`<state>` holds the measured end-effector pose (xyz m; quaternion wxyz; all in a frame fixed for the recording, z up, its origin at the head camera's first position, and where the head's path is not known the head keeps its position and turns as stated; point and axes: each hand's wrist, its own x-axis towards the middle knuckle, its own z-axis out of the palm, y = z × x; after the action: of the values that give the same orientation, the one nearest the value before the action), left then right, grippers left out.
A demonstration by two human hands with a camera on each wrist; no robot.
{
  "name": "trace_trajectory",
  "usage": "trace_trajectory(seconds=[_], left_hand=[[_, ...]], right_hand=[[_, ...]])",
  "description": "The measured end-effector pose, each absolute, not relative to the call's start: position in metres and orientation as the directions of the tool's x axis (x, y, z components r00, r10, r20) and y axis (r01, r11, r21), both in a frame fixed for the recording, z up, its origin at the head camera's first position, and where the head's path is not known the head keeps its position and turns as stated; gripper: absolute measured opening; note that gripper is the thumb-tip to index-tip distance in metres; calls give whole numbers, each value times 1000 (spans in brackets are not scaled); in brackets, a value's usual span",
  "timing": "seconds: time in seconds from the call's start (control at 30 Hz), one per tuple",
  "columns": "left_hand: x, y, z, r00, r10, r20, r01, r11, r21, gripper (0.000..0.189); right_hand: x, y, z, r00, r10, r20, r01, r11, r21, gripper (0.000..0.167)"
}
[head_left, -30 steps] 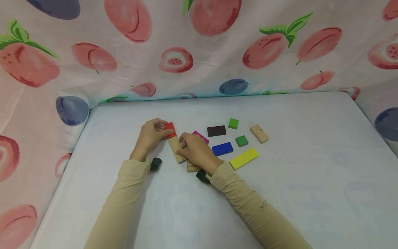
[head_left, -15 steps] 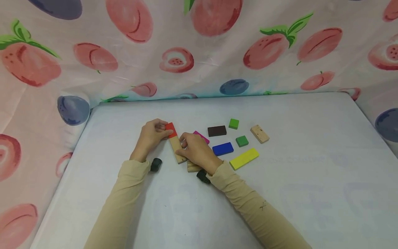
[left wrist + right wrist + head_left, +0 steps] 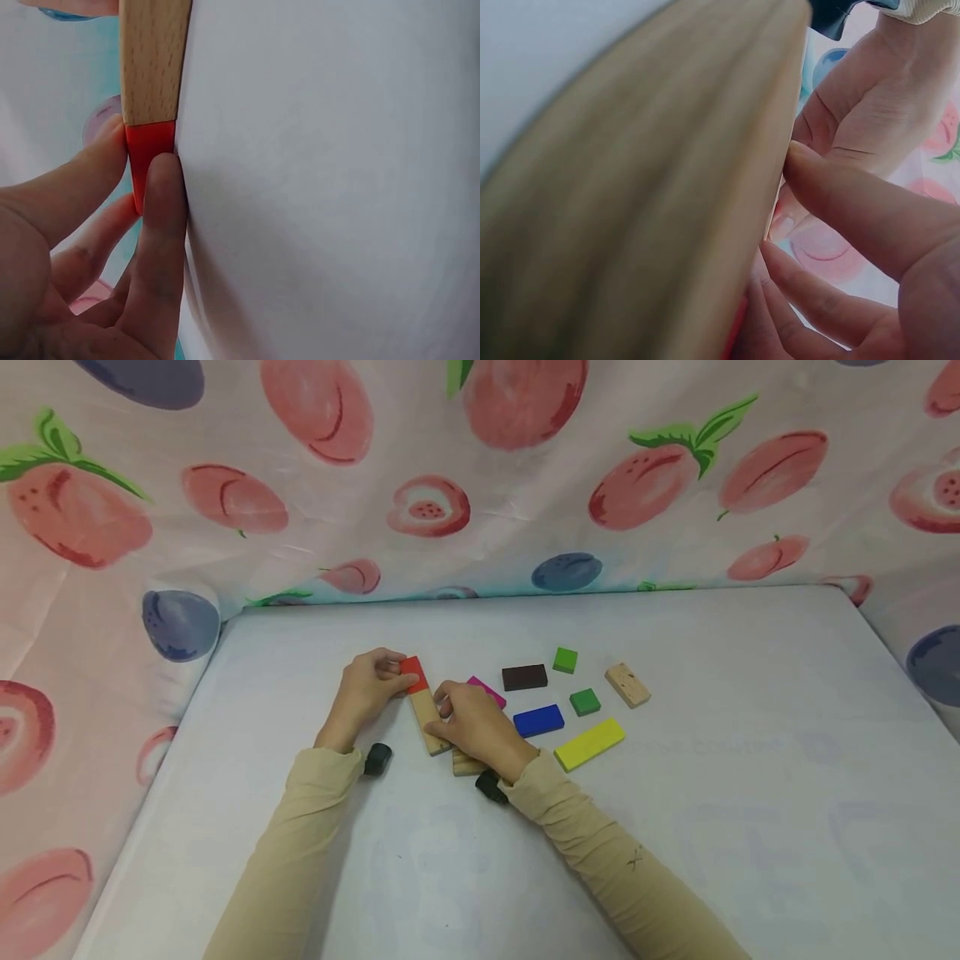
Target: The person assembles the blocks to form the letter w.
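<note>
My left hand [image 3: 363, 689] pinches a small red block [image 3: 412, 670] between thumb and fingers. In the left wrist view the red block [image 3: 152, 146] meets the end of a plain wooden block [image 3: 154, 67], the two in one line. My right hand [image 3: 483, 722] grips that wooden block [image 3: 426, 718] near its lower end, thumb on top and fingers along its right side. Partly under the right hand lie a magenta block [image 3: 489, 692] and a ridged wooden block [image 3: 467, 764]. A large, blurred wooden block [image 3: 645, 187] fills much of the right wrist view.
To the right lie a dark brown block [image 3: 525, 677], a light green block [image 3: 566, 661], a darker green block [image 3: 585, 702], a blue block [image 3: 538, 721], a yellow block [image 3: 589, 745] and a wooden block [image 3: 627, 685]. A fruit-patterned cloth [image 3: 510, 539] hangs behind the white table [image 3: 750, 777].
Both hands and the blocks keep their places relative to each other. The whole head view has shifted very slightly.
</note>
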<state>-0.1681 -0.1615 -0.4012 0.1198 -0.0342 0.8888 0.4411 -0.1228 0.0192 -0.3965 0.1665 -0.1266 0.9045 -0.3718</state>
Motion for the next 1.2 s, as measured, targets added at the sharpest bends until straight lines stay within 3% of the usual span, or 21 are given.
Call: trace_trajectory(seconds=[0.3,0.8,1.2], left_hand=[[-169,-160,-404,-979,30,-202,-137,636,760,42],[-161,-161,-400,-987,67,-146,-64,669,741,56],[-143,-164,-388,-988,121,-96,27,746,666,47]], right_hand=[[-123,19,-397,-915,-348,-207,-107,701,-705,38],[-123,22,-393,-917,-366,-158,-161,703,-693,35],[-114,32,-380,-920,-380,-98,-224,714,-663,29]])
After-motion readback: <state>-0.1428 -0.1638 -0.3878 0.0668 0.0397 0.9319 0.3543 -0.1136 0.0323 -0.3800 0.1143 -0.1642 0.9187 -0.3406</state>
